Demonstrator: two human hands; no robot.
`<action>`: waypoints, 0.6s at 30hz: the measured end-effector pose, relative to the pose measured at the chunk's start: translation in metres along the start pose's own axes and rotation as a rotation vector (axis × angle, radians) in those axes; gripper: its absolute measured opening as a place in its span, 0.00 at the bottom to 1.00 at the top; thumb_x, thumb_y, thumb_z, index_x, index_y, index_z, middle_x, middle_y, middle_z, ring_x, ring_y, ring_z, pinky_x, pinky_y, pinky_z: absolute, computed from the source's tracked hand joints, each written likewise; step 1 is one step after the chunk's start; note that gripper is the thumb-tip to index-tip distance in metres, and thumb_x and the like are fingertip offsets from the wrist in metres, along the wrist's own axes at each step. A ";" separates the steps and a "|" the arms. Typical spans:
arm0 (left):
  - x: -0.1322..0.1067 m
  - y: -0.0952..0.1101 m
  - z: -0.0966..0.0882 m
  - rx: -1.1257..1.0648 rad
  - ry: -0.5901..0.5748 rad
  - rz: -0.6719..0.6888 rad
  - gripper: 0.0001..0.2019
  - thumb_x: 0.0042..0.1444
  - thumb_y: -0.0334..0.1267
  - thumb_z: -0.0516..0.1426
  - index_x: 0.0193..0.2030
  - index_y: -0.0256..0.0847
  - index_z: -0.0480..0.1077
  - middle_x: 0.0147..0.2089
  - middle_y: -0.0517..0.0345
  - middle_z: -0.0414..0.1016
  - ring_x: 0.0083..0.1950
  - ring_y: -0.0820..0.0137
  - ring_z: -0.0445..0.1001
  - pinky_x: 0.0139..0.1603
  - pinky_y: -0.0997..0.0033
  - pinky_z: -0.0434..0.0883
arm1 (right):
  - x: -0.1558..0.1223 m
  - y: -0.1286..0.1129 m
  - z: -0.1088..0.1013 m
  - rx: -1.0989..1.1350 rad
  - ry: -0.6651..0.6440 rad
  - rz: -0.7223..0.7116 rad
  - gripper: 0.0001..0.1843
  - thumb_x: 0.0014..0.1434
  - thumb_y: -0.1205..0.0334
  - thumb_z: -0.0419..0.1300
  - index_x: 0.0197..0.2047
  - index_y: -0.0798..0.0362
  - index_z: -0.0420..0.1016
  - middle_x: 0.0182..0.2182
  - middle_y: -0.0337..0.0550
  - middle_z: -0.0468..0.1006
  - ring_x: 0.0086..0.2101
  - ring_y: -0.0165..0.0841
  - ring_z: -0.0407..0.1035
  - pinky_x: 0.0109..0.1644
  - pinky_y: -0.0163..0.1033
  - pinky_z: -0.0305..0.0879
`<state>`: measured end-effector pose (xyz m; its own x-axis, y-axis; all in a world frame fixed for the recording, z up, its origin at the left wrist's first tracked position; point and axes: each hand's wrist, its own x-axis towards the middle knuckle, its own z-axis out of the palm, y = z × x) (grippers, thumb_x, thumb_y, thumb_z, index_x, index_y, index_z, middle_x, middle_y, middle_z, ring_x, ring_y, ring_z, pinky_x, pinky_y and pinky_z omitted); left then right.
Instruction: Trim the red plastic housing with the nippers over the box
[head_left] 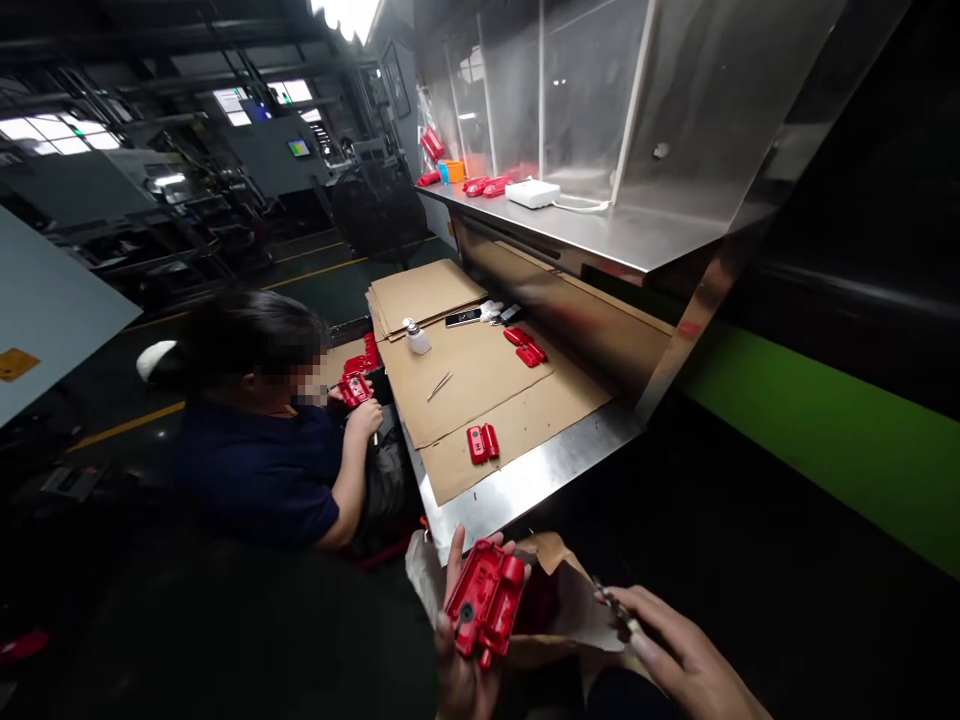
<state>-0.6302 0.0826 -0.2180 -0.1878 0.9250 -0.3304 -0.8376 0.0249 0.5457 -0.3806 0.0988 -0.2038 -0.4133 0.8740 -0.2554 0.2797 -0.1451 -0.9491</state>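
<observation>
My left hand [466, 682] is wrapped around a red plastic casing [487, 600], its hollow inner side turned up. The casing has two joined troughs and a dark round spot in the left one. To its right, my right hand [679, 645] is closed on a small metal hand tool [619, 610]; its exact kind is hard to make out. The tool's tip points up and left, apart from the casing. Below and between the hands is an open brown paper bag [551, 555] with a pale inside. Another red casing [483, 444] lies on the cardboard nearby.
A metal-edged table [525, 490] bears cardboard, tweezers [439, 386], a pump bottle [416, 337], a phone [463, 317] and red parts [525, 347]. A seated co-worker [255, 450] handles a red casing [355, 389] at left. A steel shelf [637, 230] overhangs the table's back.
</observation>
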 end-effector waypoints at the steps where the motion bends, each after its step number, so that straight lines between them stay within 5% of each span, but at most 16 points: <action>1: -0.009 0.001 0.005 -0.045 0.052 0.017 0.51 0.40 0.72 0.61 0.71 0.59 0.54 0.70 0.51 0.62 0.70 0.37 0.58 0.68 0.32 0.58 | 0.000 -0.013 0.005 -0.110 -0.028 -0.063 0.27 0.65 0.42 0.52 0.61 0.46 0.70 0.57 0.49 0.73 0.55 0.43 0.70 0.59 0.46 0.70; 6: -0.044 0.010 0.031 -0.255 0.320 0.090 0.54 0.40 0.81 0.52 0.72 0.56 0.54 0.70 0.49 0.61 0.70 0.39 0.57 0.68 0.36 0.59 | -0.007 -0.061 0.022 -0.579 0.139 -0.538 0.21 0.61 0.48 0.61 0.54 0.48 0.74 0.42 0.45 0.79 0.39 0.35 0.76 0.40 0.36 0.77; 8: -0.054 0.013 0.036 -0.278 0.260 0.107 0.52 0.41 0.80 0.53 0.71 0.60 0.54 0.68 0.50 0.65 0.66 0.42 0.65 0.67 0.39 0.63 | -0.010 -0.070 0.026 -0.708 0.214 -0.651 0.23 0.58 0.48 0.64 0.53 0.52 0.75 0.39 0.46 0.80 0.36 0.35 0.76 0.36 0.36 0.77; 10: -0.060 0.013 0.038 -0.260 0.062 0.146 0.50 0.44 0.77 0.55 0.72 0.60 0.51 0.66 0.48 0.68 0.62 0.44 0.70 0.61 0.44 0.70 | -0.013 -0.075 0.027 -0.786 0.243 -0.705 0.26 0.57 0.47 0.65 0.53 0.54 0.75 0.38 0.47 0.80 0.35 0.36 0.76 0.36 0.38 0.77; 13: -0.066 0.013 0.041 -0.221 -0.189 0.213 0.50 0.50 0.71 0.56 0.74 0.55 0.45 0.67 0.43 0.66 0.65 0.48 0.67 0.56 0.55 0.74 | -0.015 -0.079 0.028 -0.848 0.256 -0.753 0.27 0.57 0.45 0.65 0.53 0.55 0.76 0.38 0.48 0.81 0.35 0.36 0.76 0.37 0.38 0.77; 18: -0.071 0.017 0.053 -0.087 -0.086 0.253 0.53 0.42 0.67 0.65 0.73 0.54 0.51 0.65 0.45 0.68 0.66 0.47 0.66 0.61 0.55 0.71 | -0.017 -0.082 0.029 -0.887 0.263 -0.775 0.27 0.57 0.45 0.65 0.52 0.57 0.77 0.37 0.48 0.81 0.35 0.35 0.75 0.36 0.38 0.75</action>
<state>-0.6044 0.0376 -0.1448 -0.3556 0.9265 -0.1231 -0.8110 -0.2404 0.5333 -0.4217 0.0822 -0.1265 -0.5744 0.6709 0.4689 0.5760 0.7383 -0.3508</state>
